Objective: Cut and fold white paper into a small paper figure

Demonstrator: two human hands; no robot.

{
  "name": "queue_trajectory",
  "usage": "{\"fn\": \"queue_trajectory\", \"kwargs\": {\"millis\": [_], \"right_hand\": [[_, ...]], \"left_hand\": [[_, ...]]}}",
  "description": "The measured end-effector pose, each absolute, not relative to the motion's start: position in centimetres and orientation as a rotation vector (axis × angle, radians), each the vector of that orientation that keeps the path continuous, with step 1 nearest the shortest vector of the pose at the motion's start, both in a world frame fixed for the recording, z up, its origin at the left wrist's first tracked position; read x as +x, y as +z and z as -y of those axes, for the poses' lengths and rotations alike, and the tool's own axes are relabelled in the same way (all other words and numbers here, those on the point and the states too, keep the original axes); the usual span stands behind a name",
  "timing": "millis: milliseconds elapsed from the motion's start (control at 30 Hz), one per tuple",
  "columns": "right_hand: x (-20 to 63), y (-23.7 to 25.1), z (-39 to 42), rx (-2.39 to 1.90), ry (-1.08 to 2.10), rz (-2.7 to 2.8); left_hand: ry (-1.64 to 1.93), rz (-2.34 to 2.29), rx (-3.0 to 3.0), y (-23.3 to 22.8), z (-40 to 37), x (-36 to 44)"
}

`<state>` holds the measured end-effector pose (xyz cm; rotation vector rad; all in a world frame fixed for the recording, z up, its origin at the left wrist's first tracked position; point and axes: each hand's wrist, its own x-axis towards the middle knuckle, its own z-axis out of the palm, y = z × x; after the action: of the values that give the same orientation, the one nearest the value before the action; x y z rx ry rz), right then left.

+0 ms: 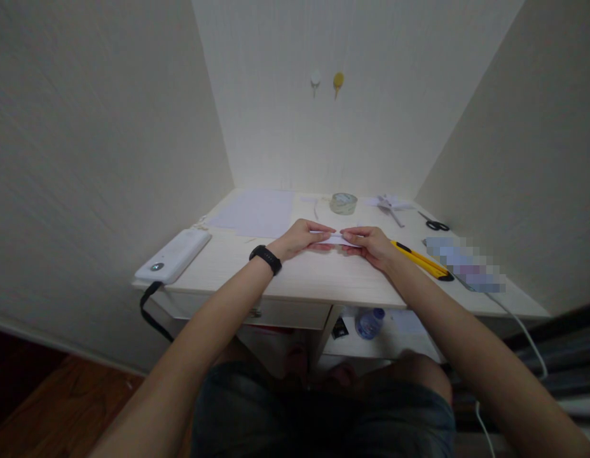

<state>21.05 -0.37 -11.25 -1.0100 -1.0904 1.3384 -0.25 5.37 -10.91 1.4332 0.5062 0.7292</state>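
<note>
A small folded piece of white paper (337, 238) lies on the pale wooden desk (314, 277). My left hand (302, 238), with a black band at the wrist, pinches its left end. My right hand (371, 245) pinches its right end. Both sets of fingertips meet over the paper, which is mostly hidden under them.
A yellow utility knife (421, 259) lies just right of my right hand. Further back are a tape roll (343, 203), a folded paper shape (389, 205), black scissors (435, 224) and paper sheets (257, 213). A white power bank (173, 256) sits at the desk's left edge. A bottle (369, 322) stands below.
</note>
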Motion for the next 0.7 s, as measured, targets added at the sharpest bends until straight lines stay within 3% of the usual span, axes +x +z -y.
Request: {"fn": "queue_trajectory", "kwargs": {"millis": [700], "right_hand": [[21.20, -11.43, 0.24, -1.049, 1.342, 1.067]], "left_hand": [[0.738, -0.553, 1.375, -10.74, -4.93, 0.10]]}}
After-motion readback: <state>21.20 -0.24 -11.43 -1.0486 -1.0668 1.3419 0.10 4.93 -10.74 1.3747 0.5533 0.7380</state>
